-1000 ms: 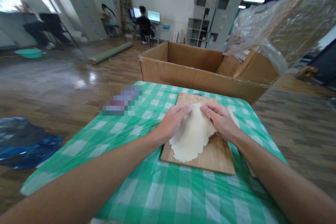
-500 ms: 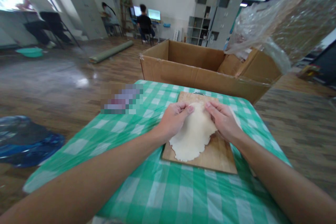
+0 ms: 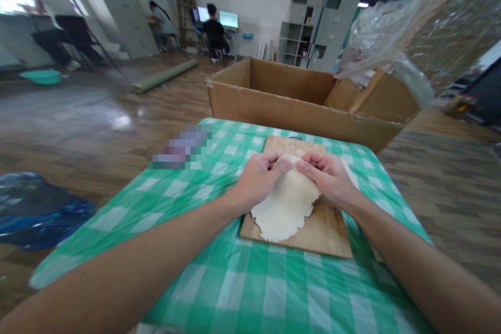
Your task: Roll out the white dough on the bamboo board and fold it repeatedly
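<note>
A flat, pale sheet of dough (image 3: 285, 209) with ragged edges lies over a wooden cutting board (image 3: 329, 240). My left hand (image 3: 260, 177) pinches the dough's far edge between thumb and fingers. Close beside it, my right hand (image 3: 326, 175) pinches the same edge, thumb on top. The two thumbs nearly meet at the far end of the sheet, and the fingertips beneath the dough are hidden. The near part of the sheet rests on the board.
A green-and-white checked tablecloth (image 3: 219, 282) covers the table. Behind it stands a large cardboard box (image 3: 274, 99) with plastic wrap (image 3: 391, 31) on its right. A blue plastic bag (image 3: 43, 214) sits at the left. People sit at the far wall and window.
My two hands have come closer together along the far edge of the dough, my right hand shifting left. Both keep their pinch, and the far edge is now gathered between them.
</note>
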Demonstrator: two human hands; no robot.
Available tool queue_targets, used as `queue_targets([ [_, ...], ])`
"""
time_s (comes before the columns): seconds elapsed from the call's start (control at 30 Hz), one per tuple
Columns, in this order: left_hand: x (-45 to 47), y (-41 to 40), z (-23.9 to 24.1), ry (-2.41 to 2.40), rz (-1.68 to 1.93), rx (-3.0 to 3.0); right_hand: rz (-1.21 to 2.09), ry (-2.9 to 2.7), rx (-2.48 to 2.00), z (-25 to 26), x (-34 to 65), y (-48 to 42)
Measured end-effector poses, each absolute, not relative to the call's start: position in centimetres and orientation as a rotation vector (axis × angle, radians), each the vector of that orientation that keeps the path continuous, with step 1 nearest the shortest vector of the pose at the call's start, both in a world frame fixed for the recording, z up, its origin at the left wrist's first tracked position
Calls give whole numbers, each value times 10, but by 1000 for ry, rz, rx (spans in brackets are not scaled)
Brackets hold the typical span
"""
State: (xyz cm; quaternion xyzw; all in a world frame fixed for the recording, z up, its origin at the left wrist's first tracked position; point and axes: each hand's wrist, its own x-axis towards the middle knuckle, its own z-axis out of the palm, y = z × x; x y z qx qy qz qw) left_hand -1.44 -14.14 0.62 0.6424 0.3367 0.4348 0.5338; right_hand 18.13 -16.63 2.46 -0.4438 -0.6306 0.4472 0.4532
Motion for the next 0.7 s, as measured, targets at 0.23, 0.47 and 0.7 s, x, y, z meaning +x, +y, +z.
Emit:
queue_targets([
  [0.23, -16, -142, 11, 866, 1060, 1700, 981, -1776, -1156, 19, 183, -166],
  [0.47, -18, -141, 12, 857, 1026, 1776, 940, -1781, -1115, 24, 180, -169],
  [0.7, -16, -140, 9, 754, 1049, 1701, 886, -1813, -1137, 25, 179, -168],
])
